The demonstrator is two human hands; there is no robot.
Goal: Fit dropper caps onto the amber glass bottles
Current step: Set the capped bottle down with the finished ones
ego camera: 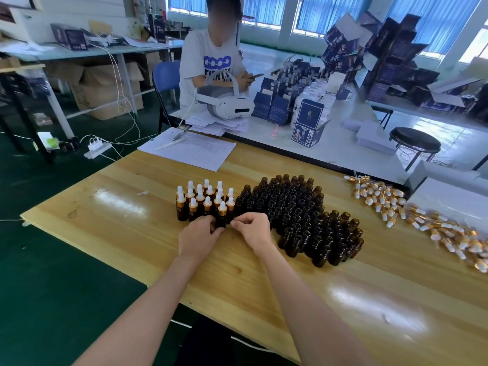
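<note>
Gripping a capped amber bottle (221,217) upright on the wooden table (126,233), front of the capped cluster, is the left hand (200,235); right hand (253,228) curls just beside it, grasp impossible to tell.

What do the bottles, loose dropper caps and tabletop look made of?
Bottles: dark amber glass, glossy glints on rims. Dropper caps: shiny gold collars, metal or metallised plastic; matte white bulbs, probably rubber. Tabletop: varnished pale wood, grain and glare patches visible.
</note>
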